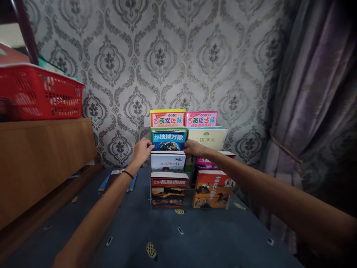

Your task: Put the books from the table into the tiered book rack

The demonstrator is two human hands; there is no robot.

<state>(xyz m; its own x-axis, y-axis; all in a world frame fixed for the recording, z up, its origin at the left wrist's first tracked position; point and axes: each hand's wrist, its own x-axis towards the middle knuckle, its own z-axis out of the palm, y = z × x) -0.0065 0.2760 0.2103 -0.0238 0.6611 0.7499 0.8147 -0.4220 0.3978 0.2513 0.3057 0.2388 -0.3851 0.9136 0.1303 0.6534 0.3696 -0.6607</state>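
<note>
A blue book with an Earth picture on its cover (169, 142) stands upright in a tiered rack, between my hands. My left hand (142, 150), with a dark band at the wrist, has its fingers closed at the book's left edge. On the opposite edge my right hand (195, 147) grips the same book, its fingertips partly hidden. Below it in the left column are a pale blue-white book (168, 162) and a dark red-topped book (169, 193). My right forearm passes in front of the right column, by a pale green book (208, 138) and above an orange book (212, 191).
Yellow-edged (167, 118) and pink (201, 119) books fill the rack's top tier, against patterned wallpaper. More books (115, 180) lie flat to the left on the dark blue surface (125, 230). A red basket (41, 91) sits on a wooden cabinet (47, 160). A curtain (304, 111) hangs right.
</note>
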